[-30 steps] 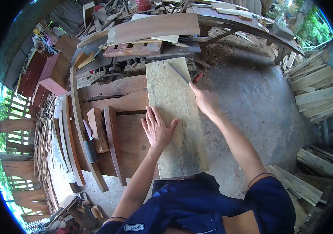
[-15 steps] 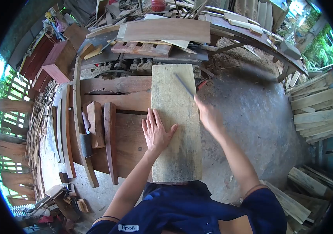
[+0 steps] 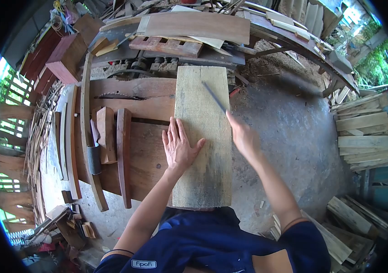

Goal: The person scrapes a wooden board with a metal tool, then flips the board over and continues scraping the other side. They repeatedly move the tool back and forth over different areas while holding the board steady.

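A wide pale wooden board (image 3: pixel 201 104) lies lengthwise before me, its near end close to my body, over the right side of a brown wooden saw table (image 3: pixel 146 139). My left hand (image 3: pixel 179 148) rests open across the board's left edge, fingers pointing away and thumb out on its face. At the right edge my right hand (image 3: pixel 244 134) is closed round a thin, dark metal bar (image 3: pixel 214 96). The bar slants over the upper part of the board, its far tip toward the upper left. Its near end is hidden in my fist.
A toothed saw blade (image 3: pixel 120 96) pokes through the table's slot. Curved wooden pieces (image 3: pixel 124 157) and a wood block (image 3: pixel 107 136) lie left of the board. Behind stands a bench with a broad plank (image 3: pixel 196 28). Stacked boards (image 3: pixel 366 141) are at far right.
The whole view has shifted a little. My right hand and the metal bar have come slightly nearer to me along the board. My left hand stays in place on it.
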Tool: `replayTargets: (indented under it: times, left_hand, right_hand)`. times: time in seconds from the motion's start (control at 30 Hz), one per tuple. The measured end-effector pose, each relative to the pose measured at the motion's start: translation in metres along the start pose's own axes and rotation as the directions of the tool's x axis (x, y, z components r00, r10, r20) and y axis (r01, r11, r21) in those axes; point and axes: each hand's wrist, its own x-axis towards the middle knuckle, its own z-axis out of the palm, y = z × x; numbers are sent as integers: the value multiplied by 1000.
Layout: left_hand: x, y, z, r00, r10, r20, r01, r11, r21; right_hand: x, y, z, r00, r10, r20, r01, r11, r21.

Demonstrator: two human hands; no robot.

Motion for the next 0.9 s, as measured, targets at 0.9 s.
replayTargets:
  times: [0.9]
  left_hand:
    - [0, -2, -1, 1000, -11, 28, 11, 1000, -21]
  right_hand:
    - [18, -5, -11, 999, 5, 51, -5, 1000, -5]
